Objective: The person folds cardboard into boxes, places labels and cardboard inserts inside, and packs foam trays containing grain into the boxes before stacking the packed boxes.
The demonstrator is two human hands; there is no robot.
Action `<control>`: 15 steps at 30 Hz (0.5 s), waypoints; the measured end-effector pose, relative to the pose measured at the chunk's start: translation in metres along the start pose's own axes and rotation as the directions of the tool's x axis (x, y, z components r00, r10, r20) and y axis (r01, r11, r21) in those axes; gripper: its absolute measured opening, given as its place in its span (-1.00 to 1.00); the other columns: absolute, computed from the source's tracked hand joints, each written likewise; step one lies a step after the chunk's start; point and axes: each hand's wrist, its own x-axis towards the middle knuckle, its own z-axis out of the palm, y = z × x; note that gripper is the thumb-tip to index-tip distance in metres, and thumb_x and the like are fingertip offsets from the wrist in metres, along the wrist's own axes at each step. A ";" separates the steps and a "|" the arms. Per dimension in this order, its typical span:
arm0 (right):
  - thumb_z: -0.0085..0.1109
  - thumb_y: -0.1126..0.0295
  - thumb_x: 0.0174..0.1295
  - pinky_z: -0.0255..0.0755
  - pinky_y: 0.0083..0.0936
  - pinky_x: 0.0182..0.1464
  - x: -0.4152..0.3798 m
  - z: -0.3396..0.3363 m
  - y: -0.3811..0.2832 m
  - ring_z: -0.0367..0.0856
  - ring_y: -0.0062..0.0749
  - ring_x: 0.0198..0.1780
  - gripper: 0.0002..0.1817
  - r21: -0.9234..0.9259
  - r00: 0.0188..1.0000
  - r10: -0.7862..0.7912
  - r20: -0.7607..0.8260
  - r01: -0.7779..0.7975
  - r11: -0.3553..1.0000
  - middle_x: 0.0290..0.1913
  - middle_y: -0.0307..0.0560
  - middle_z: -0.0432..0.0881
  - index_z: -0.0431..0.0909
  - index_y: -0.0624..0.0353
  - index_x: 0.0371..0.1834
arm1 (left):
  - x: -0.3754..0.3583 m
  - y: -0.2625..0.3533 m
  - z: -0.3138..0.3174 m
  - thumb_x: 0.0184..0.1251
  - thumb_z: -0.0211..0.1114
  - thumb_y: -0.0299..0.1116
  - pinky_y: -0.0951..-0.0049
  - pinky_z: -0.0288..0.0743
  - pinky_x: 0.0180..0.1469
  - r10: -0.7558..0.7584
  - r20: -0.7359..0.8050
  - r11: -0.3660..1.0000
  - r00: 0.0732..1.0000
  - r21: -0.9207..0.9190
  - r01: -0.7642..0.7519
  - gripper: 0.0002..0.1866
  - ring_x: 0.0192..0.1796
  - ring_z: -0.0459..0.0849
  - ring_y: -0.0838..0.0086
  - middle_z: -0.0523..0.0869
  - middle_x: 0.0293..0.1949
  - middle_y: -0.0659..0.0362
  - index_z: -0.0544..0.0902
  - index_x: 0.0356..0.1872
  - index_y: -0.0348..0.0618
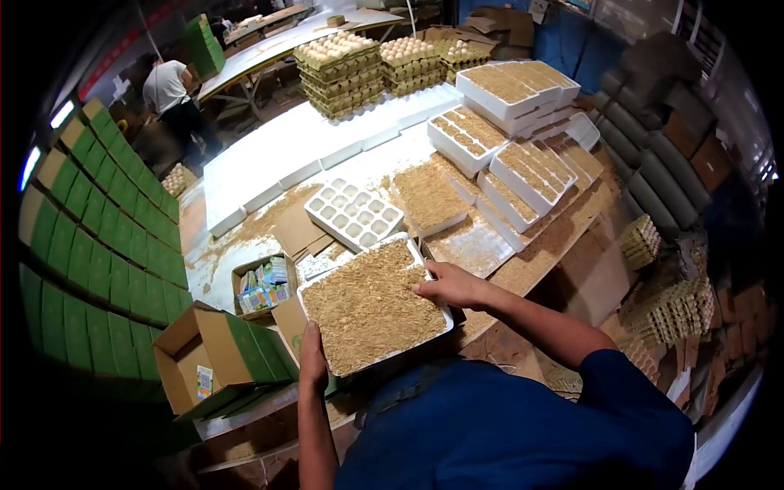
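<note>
Far left of the filled tray: stacked in rows, green cartons. Far beyond the filled tray, upper left: bent over, co-worker in a white top. Lower left of the filled tray: open carton, tilted, with a printed card inside. Nearer on the left: small box of packets. Just past the upper-left rim of the filled tray: flat cardboard pieces.

At the left rim: left hand, partly closed, thumb up along the wall, fingers mostly hidden. Between both hands, in front of the blue shirt: filled tray, white-rimmed, slightly rotated, loaded with loose tan husk-like material. Beyond it on the desk: white celled tray and, farther back, stacked egg trays.

At the right rim: right hand, partly closed on the edge, thumb over the filling, some fingers hidden. Beyond and right of the filled tray: white foam boxes, filled with similar material, partly stacked. Far right: empty-looking egg cartons, nested together.
</note>
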 end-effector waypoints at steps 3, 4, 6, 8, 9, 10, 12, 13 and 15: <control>0.15 0.21 0.35 0.46 -0.31 0.07 0.000 0.011 0.019 0.60 -0.21 -0.01 -0.42 -0.101 0.993 -0.083 -0.082 0.074 0.992 -0.04 0.14 0.62 0.30 0.32 0.32 | -0.018 0.055 0.031 0.57 0.11 -0.14 0.32 0.13 0.52 0.000 -0.064 0.953 0.998 0.303 0.020 -0.35 0.50 0.31 0.26 0.33 0.48 -0.08 0.20 0.55 -0.17; 0.14 0.23 0.35 0.44 -0.26 0.19 0.004 0.016 0.030 0.61 -0.10 0.11 -0.39 -0.167 0.963 -0.192 -0.187 0.161 0.973 0.07 0.23 0.61 0.25 0.32 0.38 | -0.016 0.060 0.037 0.57 0.11 -0.14 0.32 0.13 0.52 -0.002 -0.075 0.952 0.997 0.304 0.024 -0.35 0.50 0.31 0.26 0.33 0.48 -0.08 0.20 0.55 -0.17; 0.12 0.28 0.34 0.32 -0.21 0.37 0.002 0.019 0.026 0.49 0.08 0.32 -0.38 -0.104 0.983 -0.134 -0.128 0.121 0.987 0.24 0.35 0.51 0.21 0.31 0.41 | -0.016 0.070 0.044 0.42 0.29 -0.09 0.17 0.04 0.56 0.620 0.138 0.352 0.772 0.831 -0.431 -0.24 0.57 0.20 0.12 0.21 0.54 -0.13 0.22 0.57 -0.01; 0.14 0.32 0.32 0.32 -0.22 0.37 0.012 0.030 0.047 0.47 0.12 0.33 -0.38 -0.190 0.970 -0.105 -0.219 0.063 0.980 0.24 0.36 0.50 0.22 0.30 0.41 | -0.022 0.091 0.065 0.28 0.39 0.00 -0.01 -0.07 0.59 0.441 0.387 0.087 0.810 0.879 -0.468 -0.14 0.62 0.06 0.02 0.08 0.59 -0.11 0.23 0.57 0.10; 0.13 0.39 0.29 0.28 -0.19 0.41 0.005 0.030 0.034 0.41 0.19 0.38 -0.36 -0.152 0.972 -0.069 -0.227 0.035 0.988 0.28 0.40 0.46 0.19 0.29 0.44 | -0.023 0.096 0.077 0.24 0.39 0.09 -0.15 -0.16 0.59 0.367 0.500 0.058 0.784 0.829 -0.556 -0.13 0.63 0.01 0.02 0.07 0.60 -0.06 0.25 0.56 0.21; 0.13 0.39 0.29 0.28 -0.19 0.41 0.001 0.032 0.029 0.41 0.19 0.38 -0.36 -0.153 0.973 -0.071 -0.218 0.038 0.987 0.28 0.40 0.46 0.19 0.29 0.44 | -0.021 0.098 0.088 0.23 0.36 0.19 -0.15 -0.18 0.59 0.249 0.596 0.010 0.764 0.787 -0.617 -0.12 0.63 -0.02 -0.01 0.05 0.61 -0.05 0.25 0.56 0.26; 0.07 0.51 0.27 0.25 -0.16 0.44 -0.004 0.038 0.028 0.37 0.26 0.39 -0.35 -0.310 0.840 -0.347 -0.418 0.227 0.923 0.31 0.42 0.43 0.18 0.29 0.47 | -0.012 0.092 0.112 0.17 0.32 0.32 -0.27 -0.15 0.55 0.101 0.682 -0.080 0.724 0.731 -0.677 -0.06 0.63 -0.04 -0.06 0.00 0.61 -0.07 0.26 0.55 0.19; 0.00 0.62 0.24 0.25 -0.16 0.44 -0.002 0.038 0.030 0.32 0.30 0.41 -0.37 -0.367 0.806 -0.438 -0.399 0.298 0.881 0.35 0.40 0.40 0.24 0.30 0.45 | -0.009 0.084 0.116 0.17 0.32 0.32 -0.27 -0.15 0.55 0.100 0.677 -0.082 0.729 0.736 -0.672 -0.06 0.63 -0.04 -0.06 0.00 0.61 -0.07 0.26 0.55 0.19; -0.01 0.63 0.20 0.30 -0.13 0.40 0.000 0.038 0.033 0.35 0.30 0.39 -0.43 -0.376 0.769 -0.513 -0.381 0.378 0.846 0.31 0.40 0.42 0.32 0.33 0.36 | -0.003 0.067 0.119 0.16 0.26 0.40 -0.33 -0.19 0.54 -0.011 0.642 -0.129 0.766 0.759 -0.638 -0.01 0.63 -0.09 -0.10 -0.04 0.61 -0.11 0.20 0.57 0.22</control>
